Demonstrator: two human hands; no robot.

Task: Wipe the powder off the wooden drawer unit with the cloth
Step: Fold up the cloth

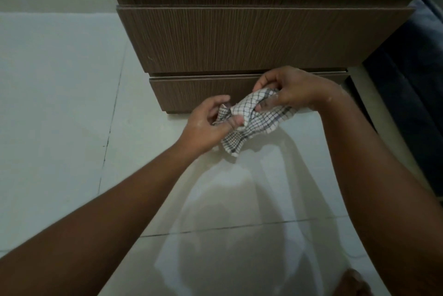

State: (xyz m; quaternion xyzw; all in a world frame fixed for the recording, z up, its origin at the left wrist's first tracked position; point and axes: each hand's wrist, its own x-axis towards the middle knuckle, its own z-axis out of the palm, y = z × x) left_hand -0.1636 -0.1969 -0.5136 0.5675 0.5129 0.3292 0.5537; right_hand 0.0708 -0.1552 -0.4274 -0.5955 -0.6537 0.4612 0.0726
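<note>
Both hands, left and right, grip a crumpled white checked cloth above the glossy pale tiled floor, before a brown wood-grain drawer unit.

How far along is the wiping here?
Done: no powder shows on the drawer unit fronts, though its top is out of view. In hand: both hands, left and right, bunch the checked cloth off the wood. Left: cannot tell.
</note>
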